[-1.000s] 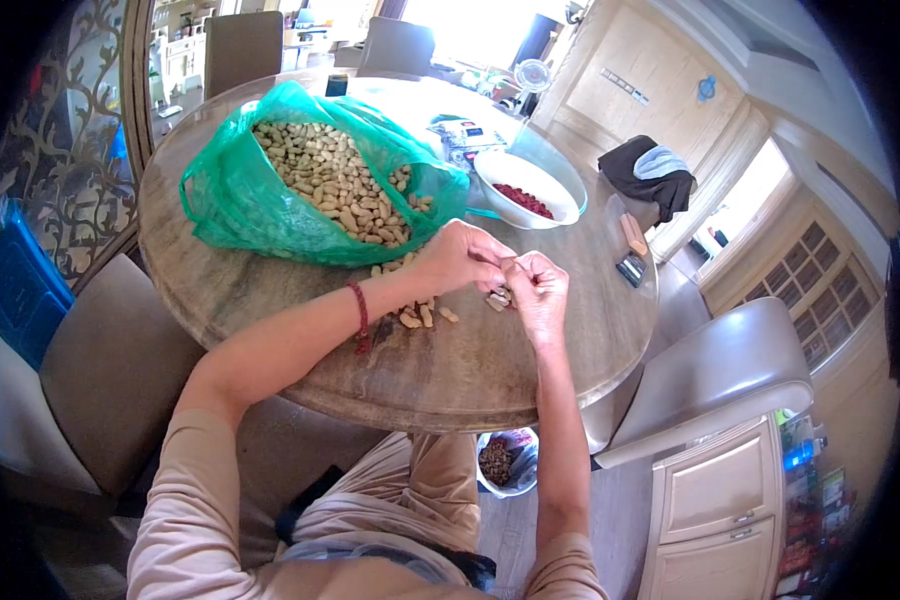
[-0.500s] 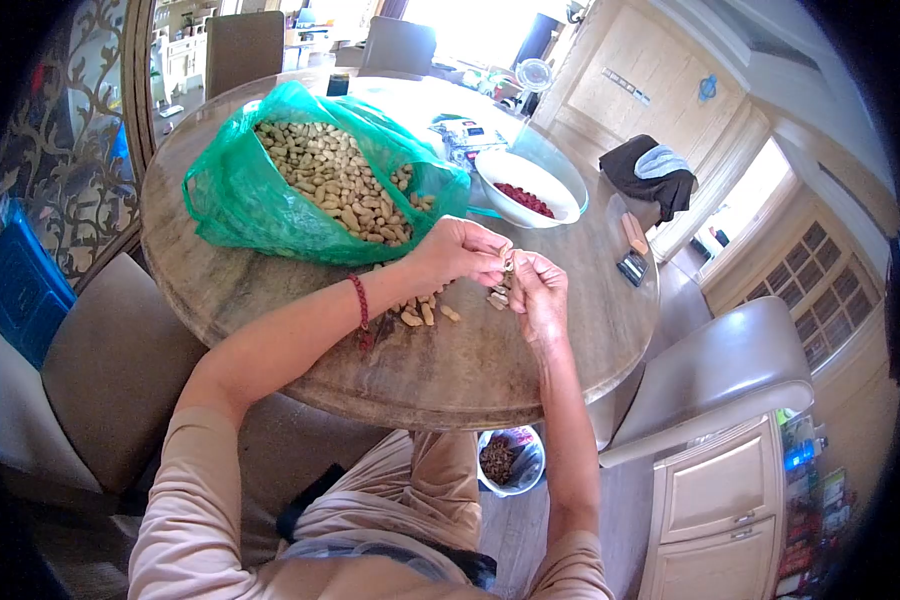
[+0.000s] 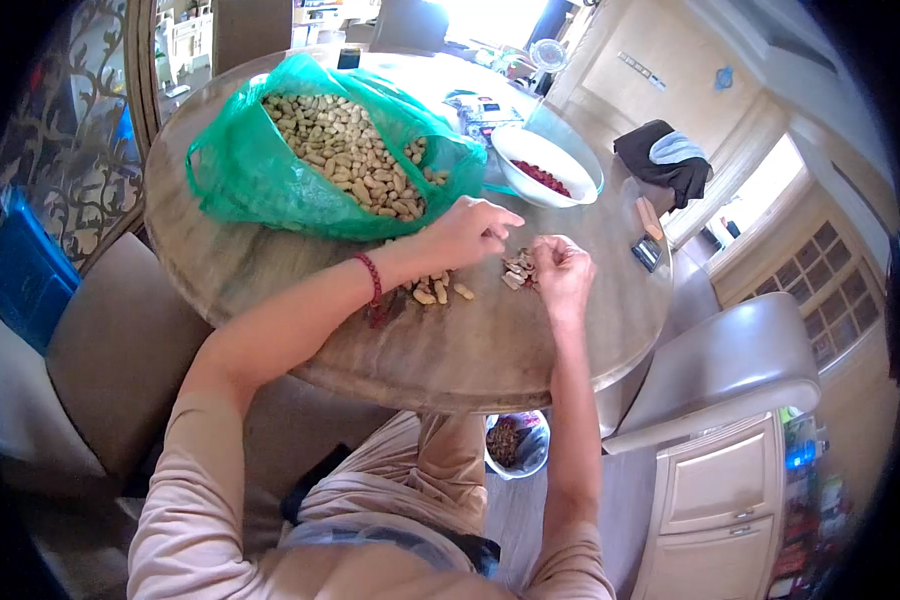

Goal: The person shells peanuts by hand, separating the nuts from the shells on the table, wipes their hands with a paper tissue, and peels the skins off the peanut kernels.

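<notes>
My left hand (image 3: 467,238) is over the table beside the green bag (image 3: 240,185) of unshelled peanuts (image 3: 355,160), its index finger pointing right and the other fingers curled. What it holds, if anything, is hidden. My right hand (image 3: 565,275) is closed in a pinch right beside a small pile of empty shells (image 3: 517,270); what lies between its fingertips is too small to name. Several loose peanuts (image 3: 440,288) lie below my left wrist. Beyond my hands stands a white bowl (image 3: 580,190) with red peanut kernels (image 3: 540,178) inside.
The round table (image 3: 450,360) has its near edge above my lap. Under it stands a bin (image 3: 535,450) with shells. A clear package (image 3: 480,115) is behind the bowl; a dark phone-like object (image 3: 647,253) lies at the right edge. A grey chair (image 3: 730,365) stands right.
My hands have moved apart, the right one down to the shell pile, the left one staying near the bag. The view has shifted slightly, so the table sits higher in it.
</notes>
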`<move>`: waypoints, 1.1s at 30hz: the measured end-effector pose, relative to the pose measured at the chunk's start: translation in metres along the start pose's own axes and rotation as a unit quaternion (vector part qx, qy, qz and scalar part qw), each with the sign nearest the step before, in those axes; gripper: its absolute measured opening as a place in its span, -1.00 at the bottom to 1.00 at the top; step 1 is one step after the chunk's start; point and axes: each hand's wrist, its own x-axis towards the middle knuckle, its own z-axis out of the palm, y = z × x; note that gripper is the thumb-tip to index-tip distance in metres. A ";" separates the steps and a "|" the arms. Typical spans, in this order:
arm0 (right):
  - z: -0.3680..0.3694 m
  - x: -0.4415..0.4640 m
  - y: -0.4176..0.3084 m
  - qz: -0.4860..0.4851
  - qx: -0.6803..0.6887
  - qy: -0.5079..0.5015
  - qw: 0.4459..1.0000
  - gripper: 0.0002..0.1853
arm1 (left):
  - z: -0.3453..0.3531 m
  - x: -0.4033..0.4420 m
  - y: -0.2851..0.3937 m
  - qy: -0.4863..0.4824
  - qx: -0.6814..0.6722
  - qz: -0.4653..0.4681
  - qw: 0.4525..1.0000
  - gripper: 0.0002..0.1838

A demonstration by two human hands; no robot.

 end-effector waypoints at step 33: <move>-0.010 -0.017 -0.010 0.149 0.415 -0.169 0.882 -0.83 | -0.004 0.002 0.026 -0.024 -0.334 -0.210 0.919 -0.73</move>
